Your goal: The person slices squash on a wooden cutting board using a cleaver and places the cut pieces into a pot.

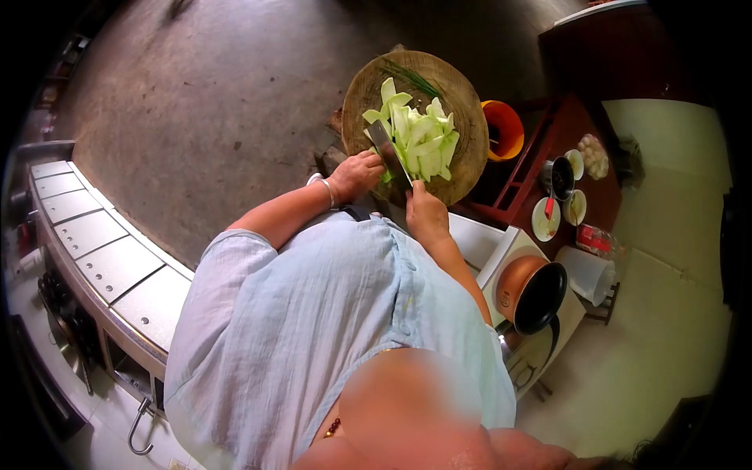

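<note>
My right hand [427, 211] is closed round the handle of a kitchen knife [386, 145] with a broad blade. The blade lies along the left side of a heap of pale green vegetable slices [423, 141]. On the other side of the blade, my left hand [359, 174] has its fingers curled against a small green vegetable piece [385, 175], partly hidden by the hand. All of this rests on a thick round wooden chopping block [462, 86]. Thin green stalks [413, 78] lie near the block's far edge.
Right of the block stands an orange bucket [503, 129]. A dark red table [576, 129] holds plates [545, 219], a dark pan [559, 177] and a pile of eggs or bulbs [593, 157]. Nearer me are an orange pot [533, 291] and a plastic bottle [597, 240]. A tiled counter [117, 262] curves along the left.
</note>
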`<control>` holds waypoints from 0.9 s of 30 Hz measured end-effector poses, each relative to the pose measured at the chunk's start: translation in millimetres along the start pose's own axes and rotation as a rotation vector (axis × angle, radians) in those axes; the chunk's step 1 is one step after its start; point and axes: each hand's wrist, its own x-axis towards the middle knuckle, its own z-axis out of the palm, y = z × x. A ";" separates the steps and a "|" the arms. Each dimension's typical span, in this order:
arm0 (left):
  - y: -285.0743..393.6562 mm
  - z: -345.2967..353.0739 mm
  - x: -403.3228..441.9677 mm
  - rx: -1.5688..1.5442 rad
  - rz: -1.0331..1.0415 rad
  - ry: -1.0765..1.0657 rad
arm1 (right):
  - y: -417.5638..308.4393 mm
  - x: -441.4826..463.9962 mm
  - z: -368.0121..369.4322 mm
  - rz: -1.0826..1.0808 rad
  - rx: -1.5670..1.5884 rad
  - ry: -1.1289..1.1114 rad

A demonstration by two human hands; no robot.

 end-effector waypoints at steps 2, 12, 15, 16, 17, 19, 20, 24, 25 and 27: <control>-2.3 4.1 -0.2 -0.002 0.046 0.025 | 5.3 1.6 12.2 0.020 -0.011 -0.020; 3.6 -5.4 18.7 0.079 0.075 0.130 | 28.7 7.3 2.0 -0.019 -0.050 0.065; 0.3 -3.9 22.0 0.081 0.067 0.105 | 20.4 0.6 -6.9 -0.001 -0.077 0.020; 1.0 -11.4 24.2 0.086 0.069 0.097 | 15.6 -1.8 -11.6 -0.013 -0.065 0.027; 1.8 -15.6 24.6 0.091 0.071 0.088 | 10.2 -4.7 -17.0 -0.023 -0.052 0.034; -4.4 -8.2 18.5 0.095 0.036 0.041 | 8.3 -5.5 -12.9 -0.028 -0.052 0.027; -7.0 -4.7 16.4 0.096 0.023 0.018 | 10.6 -1.5 -2.6 -0.025 -0.066 0.014; -4.4 -4.9 14.2 0.114 -0.040 -0.017 | 16.2 2.6 6.5 0.008 -0.068 -0.002; -4.0 -6.1 13.7 0.119 -0.028 -0.010 | 16.1 1.4 1.2 -0.018 -0.044 0.007; -6.3 -6.4 14.1 0.128 -0.003 0.001 | 11.6 -3.1 -12.2 -0.024 -0.021 0.020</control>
